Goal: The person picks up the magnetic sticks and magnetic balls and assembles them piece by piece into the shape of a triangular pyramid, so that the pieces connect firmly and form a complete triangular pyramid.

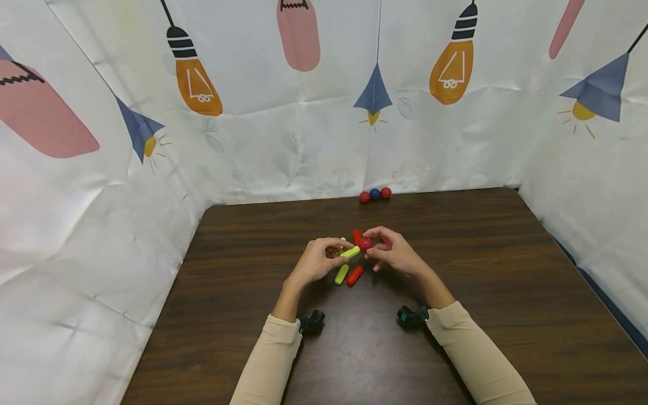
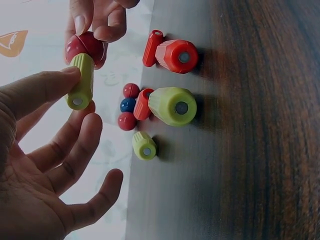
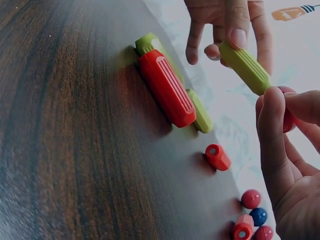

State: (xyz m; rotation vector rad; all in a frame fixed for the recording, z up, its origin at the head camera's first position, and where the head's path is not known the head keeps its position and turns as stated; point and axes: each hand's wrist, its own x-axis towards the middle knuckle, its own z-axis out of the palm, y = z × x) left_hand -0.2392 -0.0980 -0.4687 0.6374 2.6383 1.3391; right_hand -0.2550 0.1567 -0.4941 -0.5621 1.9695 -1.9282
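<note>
My left hand (image 1: 320,260) pinches a yellow-green magnetic rod (image 2: 84,82) between thumb and fingers, its other fingers spread loosely. My right hand (image 1: 394,252) grips a red ball (image 2: 90,45) with thumb and fingertips. In the left wrist view the rod's far end meets the ball, and both are held above the table. Below the hands, a yellow-green rod (image 1: 341,275) and a red rod (image 1: 355,276) lie close side by side. Another red rod (image 1: 356,237) lies just beyond the ball. A further yellow-green rod (image 2: 144,145) is partly hidden behind my left hand in the head view.
At the far edge of the dark wooden table (image 1: 263,236) two red balls and a blue ball (image 1: 374,194) sit in a row. White printed cloth (image 1: 324,135) hangs behind and at both sides. Each wrist carries a small black camera (image 1: 311,322).
</note>
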